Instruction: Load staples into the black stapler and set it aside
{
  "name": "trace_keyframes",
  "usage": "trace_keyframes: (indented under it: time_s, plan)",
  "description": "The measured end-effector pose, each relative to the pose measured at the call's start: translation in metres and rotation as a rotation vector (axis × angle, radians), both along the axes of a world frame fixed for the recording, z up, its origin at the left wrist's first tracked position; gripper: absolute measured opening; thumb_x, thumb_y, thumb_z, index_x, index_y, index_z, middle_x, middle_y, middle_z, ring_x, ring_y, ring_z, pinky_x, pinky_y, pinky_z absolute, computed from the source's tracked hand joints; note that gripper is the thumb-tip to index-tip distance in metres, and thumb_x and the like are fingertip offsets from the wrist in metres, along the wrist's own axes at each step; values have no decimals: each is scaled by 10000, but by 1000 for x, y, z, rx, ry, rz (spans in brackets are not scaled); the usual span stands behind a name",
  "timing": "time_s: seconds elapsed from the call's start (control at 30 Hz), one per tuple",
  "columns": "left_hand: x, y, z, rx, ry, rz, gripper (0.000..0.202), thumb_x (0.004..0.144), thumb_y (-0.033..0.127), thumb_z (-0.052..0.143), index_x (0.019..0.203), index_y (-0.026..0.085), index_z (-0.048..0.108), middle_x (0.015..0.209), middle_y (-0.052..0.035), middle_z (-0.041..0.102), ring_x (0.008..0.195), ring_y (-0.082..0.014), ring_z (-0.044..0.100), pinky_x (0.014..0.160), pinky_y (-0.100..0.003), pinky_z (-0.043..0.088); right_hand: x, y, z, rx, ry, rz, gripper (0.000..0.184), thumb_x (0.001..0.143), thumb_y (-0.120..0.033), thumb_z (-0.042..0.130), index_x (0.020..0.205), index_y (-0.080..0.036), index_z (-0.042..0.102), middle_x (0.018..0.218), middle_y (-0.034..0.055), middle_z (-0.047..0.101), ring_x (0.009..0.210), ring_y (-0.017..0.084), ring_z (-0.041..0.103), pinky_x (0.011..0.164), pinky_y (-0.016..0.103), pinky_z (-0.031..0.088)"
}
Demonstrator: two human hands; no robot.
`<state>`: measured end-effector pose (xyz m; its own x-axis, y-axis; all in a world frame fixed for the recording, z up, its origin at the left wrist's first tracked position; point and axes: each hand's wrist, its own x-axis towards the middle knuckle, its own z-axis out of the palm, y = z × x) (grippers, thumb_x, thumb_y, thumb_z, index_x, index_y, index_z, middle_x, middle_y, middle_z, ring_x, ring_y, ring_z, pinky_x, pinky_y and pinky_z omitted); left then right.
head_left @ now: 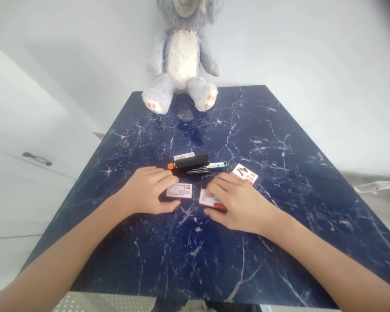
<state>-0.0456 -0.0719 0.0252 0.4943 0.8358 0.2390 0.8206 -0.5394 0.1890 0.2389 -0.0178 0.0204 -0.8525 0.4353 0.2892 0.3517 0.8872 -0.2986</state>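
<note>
Both my hands rest on a dark blue marble table (214, 251). My left hand (147, 190) curls round a small white and red staple box (180, 190), thumb below it and fingers above. My right hand (238, 201) grips another small white and red box (208, 200) between thumb and fingers. A black stapler (195, 164) with an orange end lies open just beyond both hands, its metal tray pushed out to the right. A third small box (245, 173) lies right of my right fingertips, and a fourth (183, 155) peeks out behind the stapler.
A grey and white plush toy (182, 56) sits at the table's far edge against a white wall. A white cabinet with a dark handle (37, 159) stands to the left. Something white and wrapped (378, 186) lies on the floor at right.
</note>
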Motion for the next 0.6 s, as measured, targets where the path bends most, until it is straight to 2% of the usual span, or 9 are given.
trace_keyframes:
  time_s: [0.1, 0.17, 0.27, 0.37, 0.5, 0.6]
  plan:
    - [6, -2, -2, -27, -192, 74, 289, 868, 433, 616, 1073, 246, 695, 825, -21, 730, 688, -173, 668, 703, -314, 547, 1, 2, 1, -25, 103, 24, 131, 910, -296, 632, 986, -193, 604, 963, 98, 694, 904, 250, 643, 823, 412, 524]
    - [16, -7, -1, -204, -375, 104, 352, 929, 361, 560, 1255, 250, 630, 847, -9, 743, 625, -135, 654, 636, -265, 538, 0, -1, 1, -47, 217, 61, 160, 922, -284, 631, 1058, -208, 597, 1071, 99, 700, 961, 237, 660, 851, 396, 538]
    - [32, -15, 1, -535, -584, 24, 422, 969, 327, 526, 1385, 260, 556, 834, -6, 752, 593, -126, 660, 574, -238, 530, -3, -7, 0, -59, 327, 126, 266, 921, -273, 652, 1171, -228, 573, 1122, 85, 706, 998, 223, 675, 870, 379, 556]
    - [37, -18, 1, -675, -722, 18, 377, 963, 338, 560, 1326, 255, 619, 818, -24, 759, 606, -141, 685, 548, -241, 549, -5, -13, -3, -55, 371, 162, 343, 922, -270, 664, 1241, -236, 544, 1110, 80, 713, 978, 213, 685, 858, 367, 570]
    - [35, -16, -1, -779, -875, 29, 348, 937, 346, 618, 1266, 238, 655, 938, -65, 777, 666, -168, 725, 548, -265, 592, -6, -14, -6, -56, 401, 139, 398, 929, -285, 672, 1293, -234, 521, 1149, 96, 705, 1003, 218, 683, 852, 369, 584]
    - [37, -16, -1, -685, -831, 72, 258, 902, 312, 672, 1151, 256, 711, 989, -46, 780, 766, -183, 747, 672, -298, 628, -4, -10, -4, -9, 367, 157, 394, 930, -262, 672, 1297, -213, 537, 1167, 103, 709, 1026, 223, 681, 882, 378, 590]
